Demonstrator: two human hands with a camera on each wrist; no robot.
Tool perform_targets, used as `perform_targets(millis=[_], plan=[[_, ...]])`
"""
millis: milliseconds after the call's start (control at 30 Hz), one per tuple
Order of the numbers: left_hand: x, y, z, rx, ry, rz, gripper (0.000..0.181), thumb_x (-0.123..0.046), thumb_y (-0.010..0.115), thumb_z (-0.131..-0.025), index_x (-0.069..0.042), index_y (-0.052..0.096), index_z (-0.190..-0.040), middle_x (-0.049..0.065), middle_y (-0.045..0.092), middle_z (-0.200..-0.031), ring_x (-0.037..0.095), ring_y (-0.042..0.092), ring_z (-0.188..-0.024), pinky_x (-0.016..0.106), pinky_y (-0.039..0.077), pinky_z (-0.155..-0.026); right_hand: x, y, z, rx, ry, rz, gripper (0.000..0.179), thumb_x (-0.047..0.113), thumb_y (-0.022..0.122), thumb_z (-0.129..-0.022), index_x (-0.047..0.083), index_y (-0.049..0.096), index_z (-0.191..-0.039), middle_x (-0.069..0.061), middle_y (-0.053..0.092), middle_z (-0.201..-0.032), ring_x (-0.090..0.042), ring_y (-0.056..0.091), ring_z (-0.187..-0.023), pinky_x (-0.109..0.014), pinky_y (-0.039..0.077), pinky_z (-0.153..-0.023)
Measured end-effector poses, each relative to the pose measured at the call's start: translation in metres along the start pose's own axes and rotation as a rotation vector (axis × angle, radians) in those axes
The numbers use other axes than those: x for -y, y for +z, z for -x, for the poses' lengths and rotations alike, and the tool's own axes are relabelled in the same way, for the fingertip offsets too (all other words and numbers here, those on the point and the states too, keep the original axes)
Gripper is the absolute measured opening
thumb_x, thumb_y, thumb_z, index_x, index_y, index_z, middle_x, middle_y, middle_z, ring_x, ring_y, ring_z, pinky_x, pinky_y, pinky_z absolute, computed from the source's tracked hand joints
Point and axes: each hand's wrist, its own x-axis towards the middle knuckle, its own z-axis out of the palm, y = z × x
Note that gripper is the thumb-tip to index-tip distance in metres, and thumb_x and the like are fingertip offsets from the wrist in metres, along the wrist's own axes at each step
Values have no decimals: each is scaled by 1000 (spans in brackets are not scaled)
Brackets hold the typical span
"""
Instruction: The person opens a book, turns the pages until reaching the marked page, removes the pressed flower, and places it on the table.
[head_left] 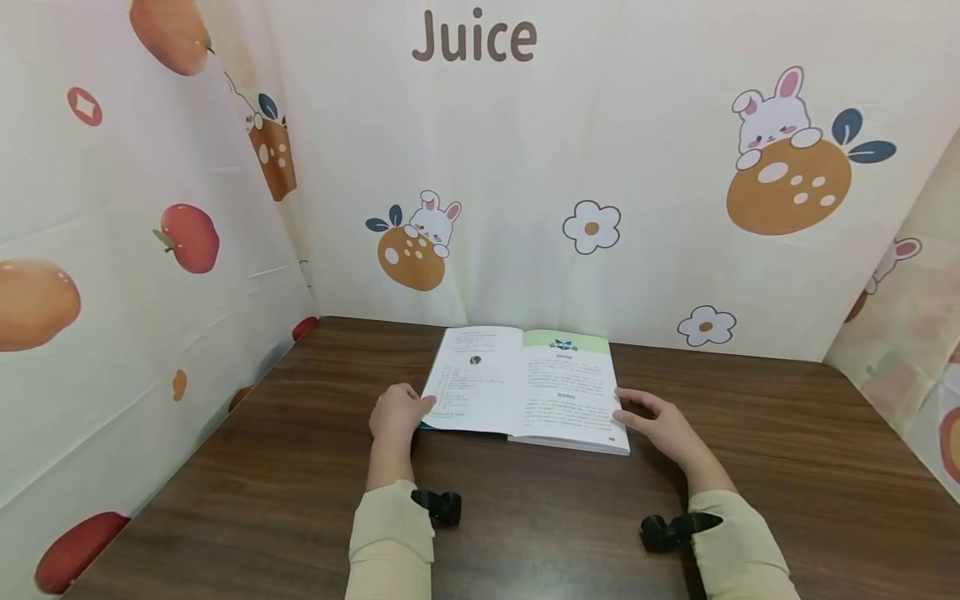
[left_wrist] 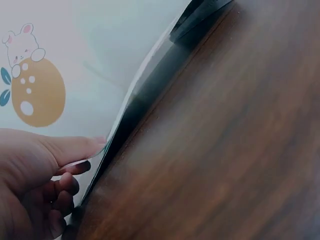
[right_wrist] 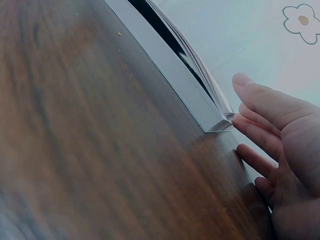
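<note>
An open book [head_left: 480, 379] lies near the back of the table, its right page topped by a green band. At its left edge, my left hand [head_left: 399, 410] pinches the page edge, thumb above and fingers curled below, as the left wrist view shows. The left side of the book [left_wrist: 145, 70] is raised a little off the wood there. My right hand [head_left: 660, 423] is at the right edge, its loosely extended fingertips right at the page edges. In the right wrist view, the upper pages [right_wrist: 192, 60] arch above the thick page block [right_wrist: 165, 75].
The dark wooden table [head_left: 525, 517] stretches out around the book. Behind it hangs a pale printed curtain [head_left: 510, 150], with another side of it [head_left: 112, 250] along the left. Black wrist cameras [head_left: 446, 508] sit on both cream sleeves [head_left: 393, 533].
</note>
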Motion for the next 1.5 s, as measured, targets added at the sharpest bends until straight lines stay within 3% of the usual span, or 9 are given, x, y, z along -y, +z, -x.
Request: perform_targets(millis=[367, 533, 700, 867, 967, 1067, 1133, 1267, 1500], plan=[[-1, 2, 1, -22, -23, -45, 35, -37, 67, -83, -6, 53, -74, 8, 51, -67, 22, 48, -62, 33, 36, -52, -1, 1, -1, 6, 1, 2, 69, 50, 64, -81, 11, 46, -136, -23, 34, -142, -44, 24, -131, -65, 18, -98], [-4, 4, 0, -55, -2, -32, 31, -32, 67, -83, -7, 51, -76, 9, 52, -69, 23, 49, -66, 34, 36, -54, 0, 0, 0, 7, -1, 5, 70, 50, 65, -81, 11, 46, -136, -22, 34, -142, -43, 24, -131, -65, 18, -97], [-20, 12, 0, -156, 137, -83, 20, -26, 66, -83, -9, 55, -83, 9, 58, -83, 27, 50, -82, 39, 41, -66, 2, 0, 3, -6, -20, -4, 67, 45, 67, -81, 9, 47, -134, -22, 38, -140, -42, 29, -129, -63, 21, -98], [-57, 30, 11, -220, 357, -116, 14, -25, 61, -85, -11, 61, -88, 8, 59, -89, 28, 52, -91, 41, 42, -75, 5, -1, 4, -26, -42, -2, 63, 42, 68, -82, 7, 50, -131, -23, 44, -134, -41, 35, -124, -61, 26, -97], [-78, 44, 22, -139, 534, -88, 15, -24, 60, -87, -14, 66, -96, 4, 62, -95, 24, 53, -97, 38, 43, -81, 5, -1, 4, -37, -43, 1, 61, 41, 69, -81, 8, 52, -129, -21, 47, -132, -40, 39, -121, -60, 29, -95], [-94, 60, 34, 11, 709, -113, 23, -29, 59, -90, -17, 67, -107, 0, 62, -109, 20, 52, -109, 34, 39, -92, 4, -3, 5, -29, -58, -7, 58, 38, 70, -81, 9, 53, -128, -19, 50, -129, -38, 42, -118, -59, 32, -94], [-101, 70, 42, 108, 773, -156, 29, -35, 57, -91, -19, 65, -114, -2, 59, -119, 17, 47, -117, 33, 34, -99, 1, -5, 5, -13, -87, -29, 57, 36, 71, -80, 9, 55, -127, -17, 50, -130, -37, 42, -120, -58, 31, -94], [-105, 86, 51, 183, 797, -273, 37, -44, 55, -90, -22, 65, -117, -3, 55, -125, 15, 45, -120, 31, 34, -99, -5, -10, 5, 65, -119, -69, 58, 35, 73, -78, 13, 55, -128, -13, 44, -138, -37, 31, -129, -61, 23, -98], [-105, 93, 53, 169, 770, -316, 37, -50, 59, -85, -25, 68, -112, -4, 55, -122, 15, 47, -115, 30, 37, -96, -7, -15, 6, 184, -162, -97, 62, 28, 75, -75, 14, 53, -131, -9, 39, -143, -37, 21, -135, -65, 15, -99]])
